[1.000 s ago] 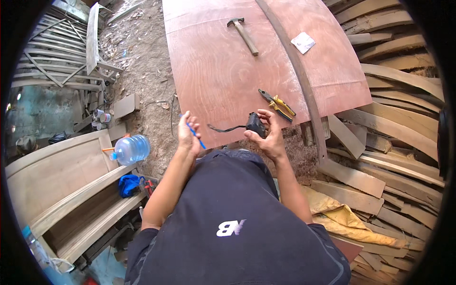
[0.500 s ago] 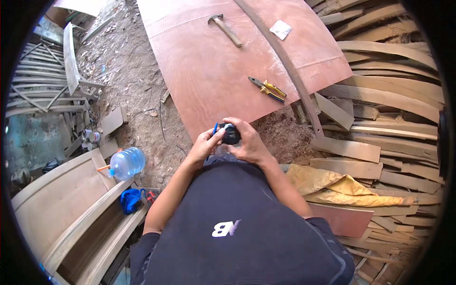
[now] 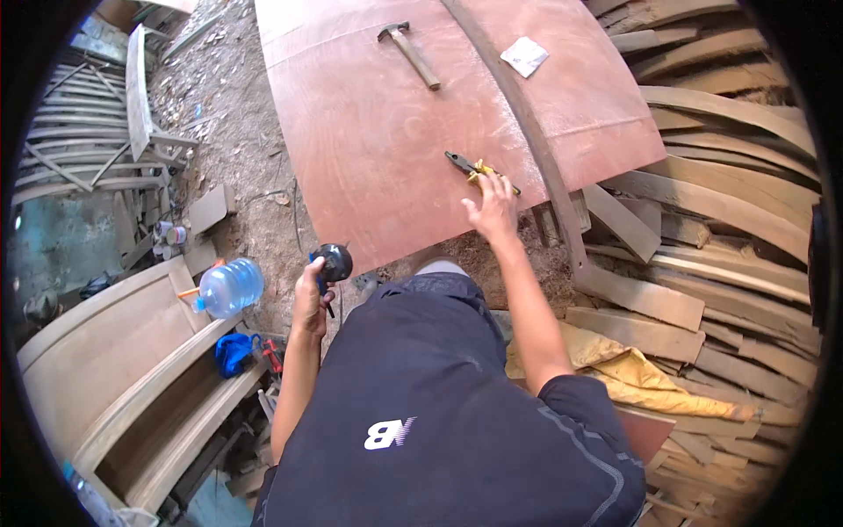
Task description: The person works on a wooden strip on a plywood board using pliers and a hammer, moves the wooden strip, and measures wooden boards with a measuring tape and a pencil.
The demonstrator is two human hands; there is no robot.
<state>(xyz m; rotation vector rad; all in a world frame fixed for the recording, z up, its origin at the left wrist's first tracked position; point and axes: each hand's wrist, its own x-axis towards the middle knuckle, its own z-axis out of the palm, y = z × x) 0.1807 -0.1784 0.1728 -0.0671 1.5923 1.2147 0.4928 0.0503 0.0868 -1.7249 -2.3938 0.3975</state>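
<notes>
My left hand [image 3: 309,299] is closed around a black, rounded object [image 3: 334,262] with blue parts and a short dark strap hanging below it. It is held by the near left corner of a reddish plywood sheet [image 3: 351,167]. Over the sheet, my right hand [image 3: 497,212] reaches out with the thumb apart, its fingertips over the yellow handles of a pair of pliers [image 3: 465,163]. The fingers partly cover the handles, and whether they touch is hard to see. A hammer [image 3: 413,58] with a wooden handle lies farther off on the sheet.
A long wooden strip [image 3: 518,114] crosses the plywood, beside a white paper packet [image 3: 524,56]. Curved boards [image 3: 729,189] are piled on the right, near a yellow cloth [image 3: 615,364]. On the left are a large blue water bottle [image 3: 232,287] and a wooden furniture panel [image 3: 114,338].
My right hand has let go of the black object and moved forward to the pliers. The left hand has carried that object left and slightly down.
</notes>
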